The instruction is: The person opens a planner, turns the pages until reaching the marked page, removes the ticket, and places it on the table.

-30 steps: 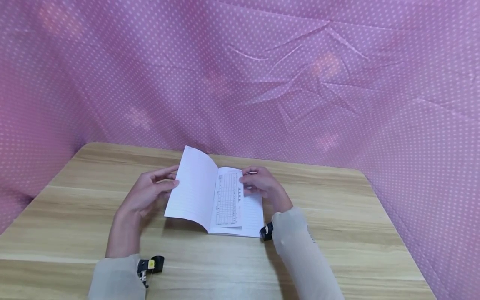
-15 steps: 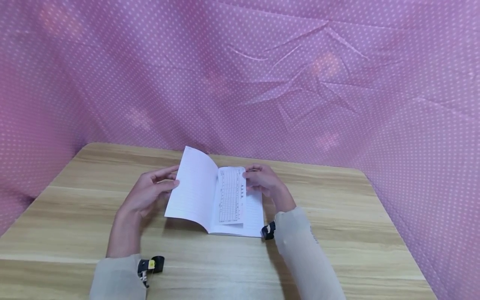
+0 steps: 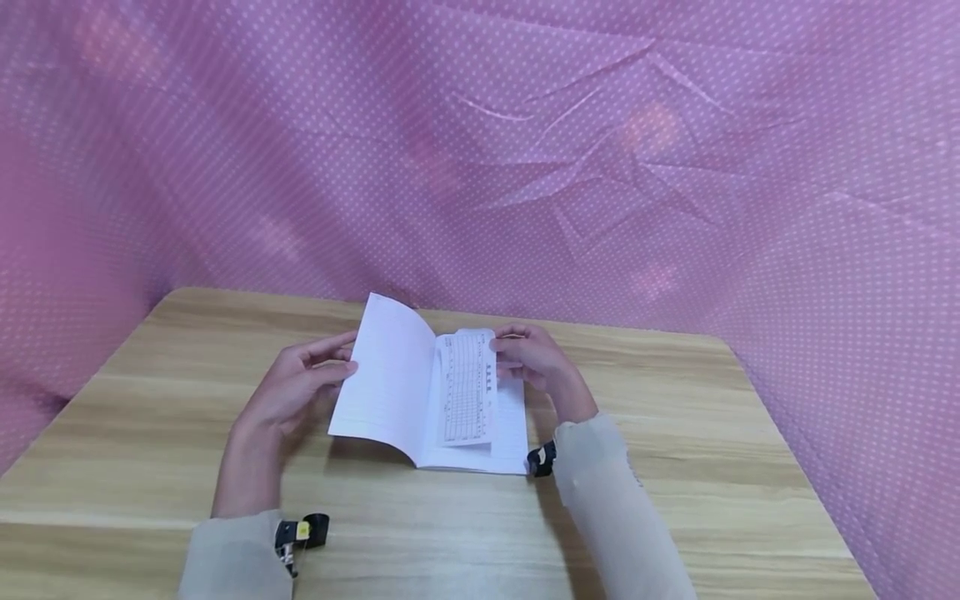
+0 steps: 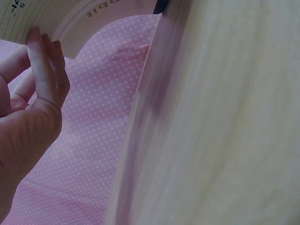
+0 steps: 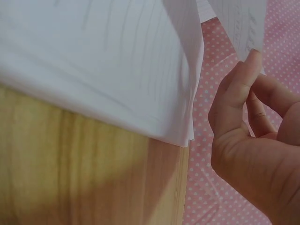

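Note:
A notebook (image 3: 386, 383) with lined white pages lies open on the table, its left side raised and curved. My left hand (image 3: 288, 387) pinches that raised side by its outer edge, thumb on the page and fingers behind. In the left wrist view, printed lettering shows on the outside of the cover (image 4: 86, 28). Over the right-hand pages is a printed paper form (image 3: 468, 387) with a table grid. My right hand (image 3: 536, 362) pinches its upper right edge between thumb and fingers. The right wrist view shows the form (image 5: 241, 28) raised apart from the notebook's pages (image 5: 108, 61).
The wooden table (image 3: 675, 467) extends on both sides of the notebook and in front of it. A pink curtain with white dots (image 3: 480, 167) hangs behind the table and along its sides. Each sleeve carries a small black strap device (image 3: 303, 529).
My right hand has shifted slightly right and away from me, taking the form with it, so more page shows below the form. The left hand and raised pages hold still.

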`<state>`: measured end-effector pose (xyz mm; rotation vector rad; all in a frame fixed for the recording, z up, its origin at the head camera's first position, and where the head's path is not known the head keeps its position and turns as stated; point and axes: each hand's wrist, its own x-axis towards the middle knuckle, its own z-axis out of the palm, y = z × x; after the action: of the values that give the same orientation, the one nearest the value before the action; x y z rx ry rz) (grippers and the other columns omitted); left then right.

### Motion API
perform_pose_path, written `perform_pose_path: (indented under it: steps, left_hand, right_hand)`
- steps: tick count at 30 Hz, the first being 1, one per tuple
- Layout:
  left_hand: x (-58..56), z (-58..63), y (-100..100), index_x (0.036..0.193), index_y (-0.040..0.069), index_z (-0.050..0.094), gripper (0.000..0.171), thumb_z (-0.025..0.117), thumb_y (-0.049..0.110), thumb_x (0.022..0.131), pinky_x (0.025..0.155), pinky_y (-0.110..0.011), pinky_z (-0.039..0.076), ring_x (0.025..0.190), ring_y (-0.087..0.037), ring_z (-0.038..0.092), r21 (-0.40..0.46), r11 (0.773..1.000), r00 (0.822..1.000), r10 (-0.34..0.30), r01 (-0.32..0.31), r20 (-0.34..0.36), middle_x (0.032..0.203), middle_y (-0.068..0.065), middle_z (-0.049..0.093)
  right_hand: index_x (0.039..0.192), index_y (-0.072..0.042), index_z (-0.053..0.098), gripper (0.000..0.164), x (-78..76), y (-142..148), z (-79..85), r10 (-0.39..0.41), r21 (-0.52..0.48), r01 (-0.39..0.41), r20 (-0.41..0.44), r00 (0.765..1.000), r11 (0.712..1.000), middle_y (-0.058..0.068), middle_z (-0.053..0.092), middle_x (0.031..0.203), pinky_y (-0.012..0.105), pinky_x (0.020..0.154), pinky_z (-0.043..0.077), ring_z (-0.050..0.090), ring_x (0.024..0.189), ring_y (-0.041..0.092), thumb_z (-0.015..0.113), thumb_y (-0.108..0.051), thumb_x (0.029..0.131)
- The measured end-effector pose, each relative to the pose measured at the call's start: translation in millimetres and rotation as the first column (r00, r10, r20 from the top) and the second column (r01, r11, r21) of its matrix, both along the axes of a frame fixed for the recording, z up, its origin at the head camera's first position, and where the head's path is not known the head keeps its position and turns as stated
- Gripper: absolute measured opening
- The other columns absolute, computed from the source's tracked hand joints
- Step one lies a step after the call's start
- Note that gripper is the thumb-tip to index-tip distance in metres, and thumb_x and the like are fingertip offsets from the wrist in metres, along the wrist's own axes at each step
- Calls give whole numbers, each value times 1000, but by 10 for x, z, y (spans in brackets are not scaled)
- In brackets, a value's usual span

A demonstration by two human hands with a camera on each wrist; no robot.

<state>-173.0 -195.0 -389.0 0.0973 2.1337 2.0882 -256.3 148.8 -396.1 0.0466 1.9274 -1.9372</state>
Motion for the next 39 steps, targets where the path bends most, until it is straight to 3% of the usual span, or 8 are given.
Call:
perform_pose_path:
  steps: [8,12,19,25,39]
  left_hand:
    - [8,2,14,150,0,45,60,70,9,96,88,-26,57,103,-16,63,19,1000,1000,-4,4,10,120,-12,56]
    - [11,19,39,150,-1,45,60,70,10,96,87,-26,58,102,-16,64,15,1000,1000,-10,10,-4,120,-13,56]
    - [38,50,57,150,0,46,60,71,10,96,83,-26,58,101,-16,64,10,1000,1000,-22,22,-12,121,-14,55]
    - [37,122,118,151,0,45,60,69,11,97,88,-28,58,103,-17,64,-2,998,998,-64,64,-30,121,-14,56]
    - [-93,210,429,151,0,44,58,65,5,98,80,-28,58,95,-15,62,74,988,991,-133,135,-30,116,-11,58]
  right_hand:
    - [115,-2,61,18,8,69,-29,-12,-16,12,2,1000,1000,11,69,103,24,64,59,68,87,21,63,-3,98]
    - [119,-2,60,22,32,162,31,-15,1,15,-9,1000,1000,10,70,102,24,68,59,68,88,20,64,-5,98]
    - [114,-1,61,16,67,343,110,-33,-16,32,-34,999,999,8,71,96,26,67,60,69,83,20,63,-2,98]
    - [114,-3,62,16,99,440,168,-36,-15,36,-24,999,999,9,71,103,26,68,60,70,90,20,64,-5,98]
    - [112,-6,61,13,135,723,288,-70,-39,68,-55,996,997,6,65,113,26,73,57,66,98,20,63,-9,100]
